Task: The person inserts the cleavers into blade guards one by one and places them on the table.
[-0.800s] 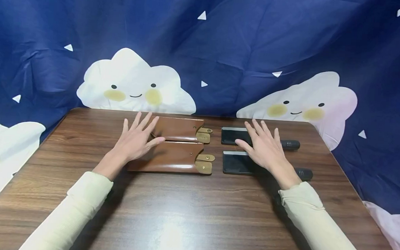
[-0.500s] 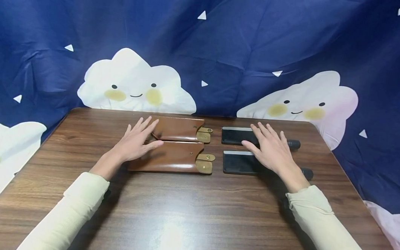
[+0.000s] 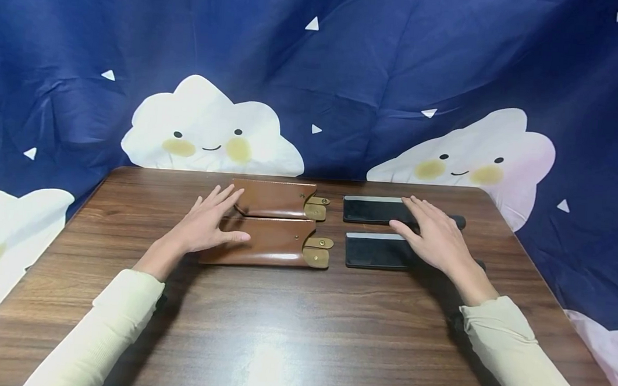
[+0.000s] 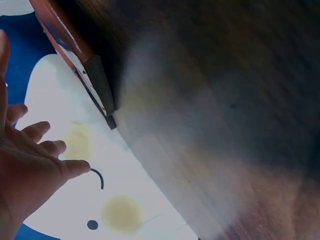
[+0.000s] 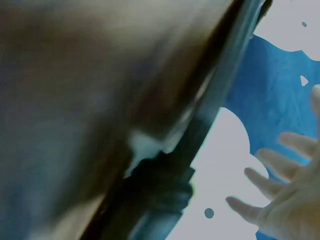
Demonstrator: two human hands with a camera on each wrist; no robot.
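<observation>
Two brown leather knife sheaths lie flat in the head view, a far sheath [image 3: 274,198] and a near sheath [image 3: 264,240], their tan snap straps pointing right. My left hand [image 3: 194,228], fingers spread, is over their left ends and holds nothing. To the right lie two black cleavers with a pale strip along the far edge, a far cleaver [image 3: 368,210] and a near cleaver [image 3: 374,252]. Over their handle side is my right hand [image 3: 438,237], fingers extended, gripping nothing; it partly hides both handles. The right wrist view shows a cleaver's dark handle [image 5: 160,200] beside the hand.
All four items rest on a brown wood-grain table [image 3: 260,330]. Behind its far edge hangs a blue curtain [image 3: 347,72] printed with white smiling clouds.
My right hand has slid right and a little toward me, uncovering more of the cleaver blades and covering more of the handles. My left hand has drawn slightly back and left.
</observation>
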